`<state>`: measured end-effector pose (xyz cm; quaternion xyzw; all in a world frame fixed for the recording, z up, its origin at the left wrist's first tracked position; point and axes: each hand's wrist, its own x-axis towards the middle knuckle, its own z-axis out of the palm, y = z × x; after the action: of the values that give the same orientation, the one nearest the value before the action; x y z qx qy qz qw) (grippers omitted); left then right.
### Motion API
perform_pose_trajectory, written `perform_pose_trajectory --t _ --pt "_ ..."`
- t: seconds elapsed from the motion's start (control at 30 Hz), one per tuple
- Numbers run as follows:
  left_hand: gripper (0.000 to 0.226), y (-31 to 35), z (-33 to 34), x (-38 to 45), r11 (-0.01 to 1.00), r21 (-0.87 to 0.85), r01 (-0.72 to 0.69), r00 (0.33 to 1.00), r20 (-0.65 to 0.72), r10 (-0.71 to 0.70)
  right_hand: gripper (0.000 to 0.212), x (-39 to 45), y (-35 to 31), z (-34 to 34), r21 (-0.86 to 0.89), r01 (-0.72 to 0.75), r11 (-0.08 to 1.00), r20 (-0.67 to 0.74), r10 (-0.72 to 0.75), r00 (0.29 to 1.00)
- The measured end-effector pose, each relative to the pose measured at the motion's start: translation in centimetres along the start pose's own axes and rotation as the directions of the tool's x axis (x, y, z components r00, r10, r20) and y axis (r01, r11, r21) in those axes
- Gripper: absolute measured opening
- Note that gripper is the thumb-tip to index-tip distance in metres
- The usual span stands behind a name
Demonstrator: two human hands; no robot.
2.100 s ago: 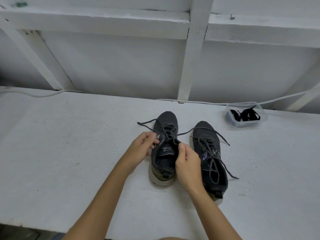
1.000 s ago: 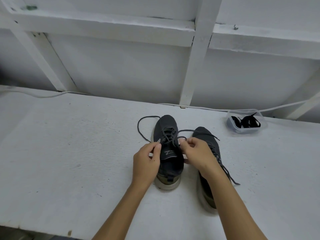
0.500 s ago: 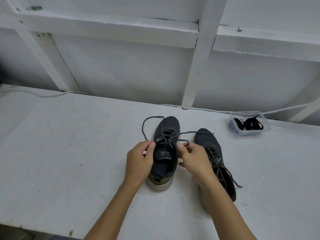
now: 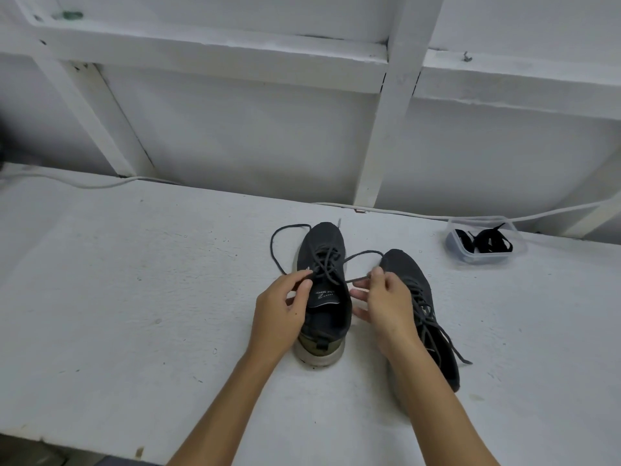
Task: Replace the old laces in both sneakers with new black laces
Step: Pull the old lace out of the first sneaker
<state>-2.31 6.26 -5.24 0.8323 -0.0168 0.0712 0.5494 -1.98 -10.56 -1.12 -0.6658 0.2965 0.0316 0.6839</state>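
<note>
Two dark grey sneakers stand side by side on the white table, toes away from me. The left sneaker (image 4: 324,297) has its old grey lace (image 4: 279,243) loosened, with loops lying out to both sides. My left hand (image 4: 280,309) pinches the lace at the shoe's left eyelets. My right hand (image 4: 386,302) pinches the other lace end just right of the tongue. The right sneaker (image 4: 420,297) is still laced and partly hidden by my right forearm. New black laces (image 4: 489,242) lie in a clear plastic tub (image 4: 484,258) at the far right.
A white cable (image 4: 403,213) runs along the back edge of the table under a white framed wall (image 4: 379,139). The table's front edge (image 4: 84,442) is close to me at the lower left.
Both hands have moved up from the shoe's collar to the upper eyelets and pulled the lace ends outward. The left lace loop has spread wider on the table.
</note>
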Motion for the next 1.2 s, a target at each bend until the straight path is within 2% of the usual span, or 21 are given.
perform_pose_trajectory --t 0.1,0.27,0.37,0.43,0.5,0.67,0.73,0.77,0.87,0.9,1.03,1.13,1.2 --pt "0.023 0.2 0.1 0.0 1.0 -0.001 0.003 1.0 0.0 -0.003 0.032 -0.5 0.3 0.1 -0.147 0.012 0.989 0.157 0.011 0.987" --pt "0.023 0.0 -0.1 0.1 1.0 0.012 0.004 1.0 -0.003 -0.004 0.028 -0.7 -0.6 -0.9 -0.12 0.063 0.991 0.33 -0.02 0.944" --pt "0.023 -0.2 -0.1 0.2 1.0 0.013 0.002 1.0 -0.005 -0.002 0.025 -0.1 0.0 -0.7 -0.168 0.117 0.979 0.222 -0.078 0.972" --pt "0.023 -0.2 -0.2 0.2 1.0 0.018 0.002 1.0 -0.015 -0.001 0.026 0.3 0.1 -0.4 -0.02 0.036 0.999 0.059 -0.035 0.998" --pt "0.022 -0.2 -0.2 0.3 1.0 0.014 0.001 1.0 -0.029 0.0 0.03 0.3 0.3 -0.2 0.091 0.018 0.996 -0.01 -0.017 1.0" --pt "0.022 0.1 0.1 0.4 0.999 0.04 -0.025 1.0 0.005 0.025 0.024 0.0 0.8 -0.1 -0.141 0.104 0.984 0.227 -0.07 0.971" --pt "0.022 -0.1 0.2 0.5 0.999 0.043 -0.023 1.0 0.013 0.022 0.024 0.4 0.3 -0.1 -0.148 0.115 0.982 0.192 -0.086 0.978" --pt "0.022 -0.2 0.2 0.5 0.999 0.044 -0.022 1.0 0.011 0.021 0.024 0.8 0.1 0.0 -0.118 0.099 0.988 0.127 -0.084 0.988" --pt "0.023 -0.3 0.0 0.5 0.999 0.042 -0.023 1.0 0.002 0.023 0.025 0.8 -0.2 0.3 0.096 0.044 0.994 -0.043 -0.04 0.998" --pt "0.023 -0.2 0.0 0.5 0.999 0.038 -0.023 1.0 0.003 0.023 0.026 0.7 0.0 0.3 0.081 0.057 0.995 -0.031 -0.055 0.998" --pt "0.022 -0.1 0.0 0.7 0.999 0.033 -0.023 1.0 0.019 0.023 0.029 0.8 0.8 -0.3 -0.13 0.089 0.988 0.197 -0.062 0.978" --pt "0.022 -0.4 -0.1 0.8 0.999 0.031 -0.018 1.0 0.026 0.017 0.027 1.0 0.4 -0.5 -0.1 0.048 0.994 0.205 -0.027 0.978" --pt "0.021 -0.4 -0.2 0.8 0.999 0.032 -0.018 1.0 0.023 0.018 0.025 0.8 0.2 -0.7 -0.142 0.11 0.984 0.238 -0.074 0.968"
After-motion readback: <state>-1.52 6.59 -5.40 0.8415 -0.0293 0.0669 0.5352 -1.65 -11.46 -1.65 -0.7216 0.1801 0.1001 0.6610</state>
